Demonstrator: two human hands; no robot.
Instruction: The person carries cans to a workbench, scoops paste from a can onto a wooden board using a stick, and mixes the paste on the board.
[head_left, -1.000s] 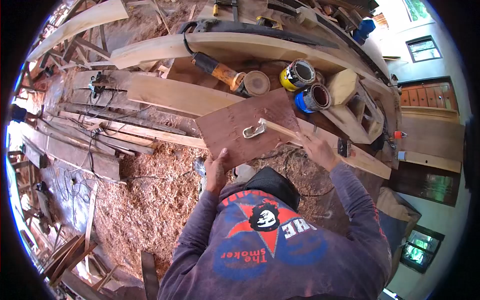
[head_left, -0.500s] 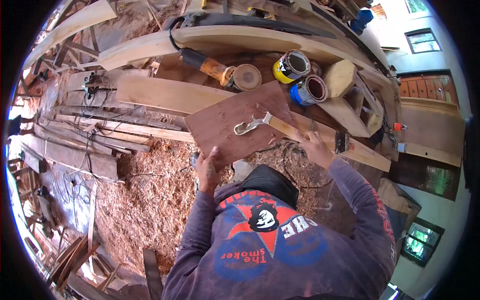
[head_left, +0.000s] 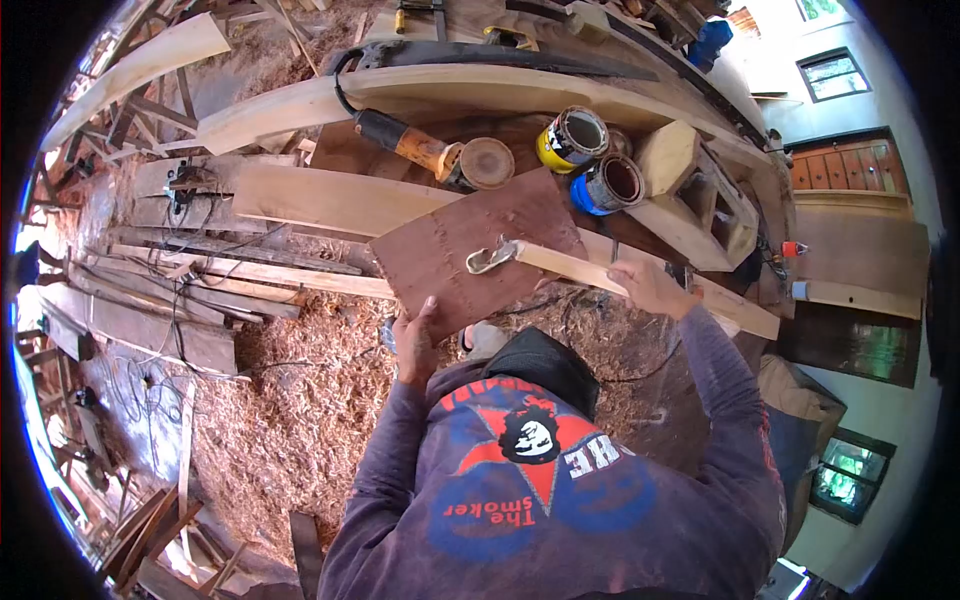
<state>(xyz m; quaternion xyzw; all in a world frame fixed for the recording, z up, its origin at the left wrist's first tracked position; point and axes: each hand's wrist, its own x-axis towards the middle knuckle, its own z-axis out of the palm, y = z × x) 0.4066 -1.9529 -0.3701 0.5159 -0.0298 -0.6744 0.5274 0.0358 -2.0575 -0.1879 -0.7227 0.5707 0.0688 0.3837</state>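
Observation:
My left hand (head_left: 416,338) grips the lower left edge of a thin reddish-brown board (head_left: 428,252), its thumb on top. My right hand (head_left: 650,287) is closed around a flat, light wooden stick (head_left: 570,266) that slants over the board. The stick's far end touches a small heap of cream-coloured paste (head_left: 488,260) in the middle of the board. Brown crumbs or flecks dot the board's surface. Just beyond the board stand an open can with a blue label (head_left: 590,194) and an open can with a yellow label (head_left: 556,152).
An orange angle grinder (head_left: 428,152) with a round disc lies left of the cans. A wooden frame piece (head_left: 690,225) stands at their right. Long curved planks (head_left: 340,195) lie across the bench. Wood shavings (head_left: 290,400) and cables cover the floor.
The right hand and stick have shifted a little right and down. The stick lies flatter, and the paste, drawn out toward the right before, is gathered into a shorter heap.

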